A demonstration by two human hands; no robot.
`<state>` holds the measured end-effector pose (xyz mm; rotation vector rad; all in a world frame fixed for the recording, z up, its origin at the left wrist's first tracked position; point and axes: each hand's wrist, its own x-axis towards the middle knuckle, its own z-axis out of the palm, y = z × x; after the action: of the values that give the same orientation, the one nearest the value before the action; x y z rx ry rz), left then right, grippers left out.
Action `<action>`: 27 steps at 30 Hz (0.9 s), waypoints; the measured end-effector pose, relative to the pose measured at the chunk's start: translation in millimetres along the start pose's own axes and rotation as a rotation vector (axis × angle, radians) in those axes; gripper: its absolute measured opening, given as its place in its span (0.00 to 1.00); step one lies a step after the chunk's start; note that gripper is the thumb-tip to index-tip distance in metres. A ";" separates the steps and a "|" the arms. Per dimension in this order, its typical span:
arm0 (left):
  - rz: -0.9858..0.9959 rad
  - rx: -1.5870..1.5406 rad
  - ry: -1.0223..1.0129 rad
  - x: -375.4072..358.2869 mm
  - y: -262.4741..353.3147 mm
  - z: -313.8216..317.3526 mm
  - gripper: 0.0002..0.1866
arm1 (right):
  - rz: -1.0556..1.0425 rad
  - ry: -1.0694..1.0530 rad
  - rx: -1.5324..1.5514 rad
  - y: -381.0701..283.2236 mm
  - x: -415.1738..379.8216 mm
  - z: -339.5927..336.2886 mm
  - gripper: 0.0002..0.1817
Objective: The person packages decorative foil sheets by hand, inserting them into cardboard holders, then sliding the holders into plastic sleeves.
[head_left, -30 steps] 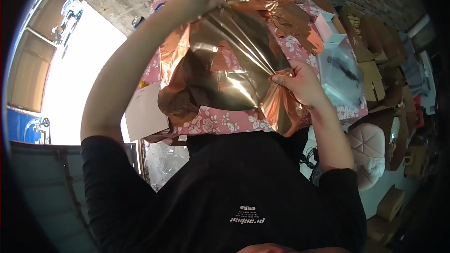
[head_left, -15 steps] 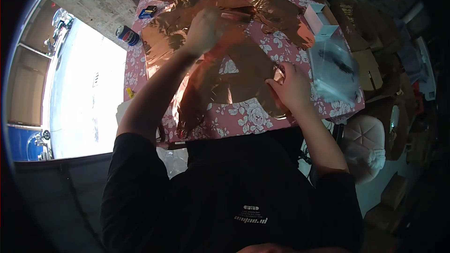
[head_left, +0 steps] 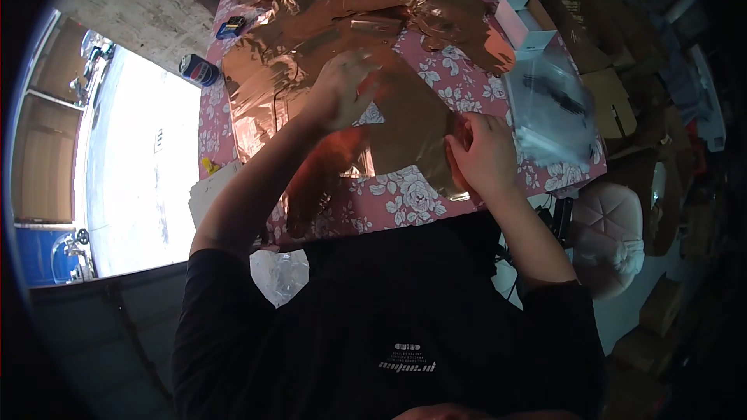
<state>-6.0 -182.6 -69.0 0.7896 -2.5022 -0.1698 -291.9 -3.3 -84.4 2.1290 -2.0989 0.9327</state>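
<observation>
A crinkled sheet of copper-coloured foil is spread over the near part of the table, with a small gap in it that shows the cloth. Above its left part, my left hand is open with fingers apart, on or just over the foil; contact is hard to judge. At the sheet's right edge, my right hand has its thumb and fingers curled round the foil, some fingertips hidden. More shiny foil lies crumpled and layered toward the far side.
The floral tablecloth shows along the near edge. A soda can and a small blue box stand at left. On the right are a white open box and clear plastic bags. A padded stool stands beside the table.
My left hand has come nearer to me, down the foil, and its fingers have spread. My right hand stays at the right edge. The foil's near left part has shifted and refolded.
</observation>
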 end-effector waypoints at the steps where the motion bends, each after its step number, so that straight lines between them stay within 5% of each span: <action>1: 0.011 0.016 0.034 11.3 6.7 1.4 0.23 | 0.008 0.004 -0.003 -1.1 -1.9 -1.0 0.23; 8: 0.138 0.035 -0.063 123.5 20.3 56.9 0.27 | 0.062 0.025 0.162 4.3 -5.8 -14.3 0.17; 13: 0.309 0.151 0.030 174.5 -25.2 110.8 0.31 | 0.010 0.049 0.095 22.4 16.6 -24.8 0.16; 15: 0.080 0.033 -0.346 186.3 -23.0 104.7 0.30 | -0.026 0.032 0.040 32.5 35.0 -25.7 0.17; 18: 0.093 0.227 -0.445 196.6 -13.1 84.3 0.25 | -0.002 0.072 -0.011 50.6 82.7 -5.2 0.18; 22: 0.197 0.342 -0.334 198.2 -30.5 92.0 0.20 | -0.092 0.099 -0.110 70.1 131.1 17.9 0.18; 24: 0.044 0.025 -0.272 211.6 -34.6 84.0 0.16 | 0.056 -0.205 -0.257 83.3 145.6 25.2 0.15; 27: -0.139 0.161 -0.077 257.1 -46.2 62.5 0.16 | 0.033 -0.187 -0.246 91.0 150.8 28.7 0.10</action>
<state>-194.9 -368.3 -24.6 1.0412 -2.5574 -0.0472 -375.1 -161.2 -81.6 2.1322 -2.2020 0.4618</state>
